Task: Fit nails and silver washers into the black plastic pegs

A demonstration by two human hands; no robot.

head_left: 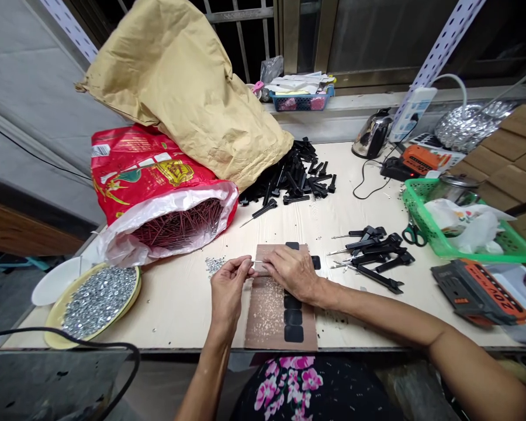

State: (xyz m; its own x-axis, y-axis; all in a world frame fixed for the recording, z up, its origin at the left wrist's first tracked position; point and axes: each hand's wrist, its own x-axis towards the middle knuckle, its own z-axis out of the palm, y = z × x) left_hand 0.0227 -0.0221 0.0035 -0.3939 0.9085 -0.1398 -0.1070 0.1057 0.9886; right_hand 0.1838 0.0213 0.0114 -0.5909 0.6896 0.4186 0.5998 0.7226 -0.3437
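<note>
A thin, pale metal rod [257, 261] bridges the gap between my two hands. My left hand [232, 285] pinches its left end between thumb and fingertips. My right hand [291, 272] has its fingers closed around the other end, and whatever else lies under them is hidden. Both hands are over a brown board [256, 336] that bears black rounded square pads [293, 317] and a scatter of pale crumbs. Beside my left hand lies a small heap of silvery pieces [214, 265]. To the right, several black plastic parts with metal rods [372, 251] lie in a loose pile.
A red bag [131, 169] of dark red thin rods and a bowl [138, 286] of small metal pieces stand left. Black parts [307, 175] spill from a brown paper sack [188, 88]. At right are scissors [414, 234], a green basket [447, 248] and a battery pack [480, 292].
</note>
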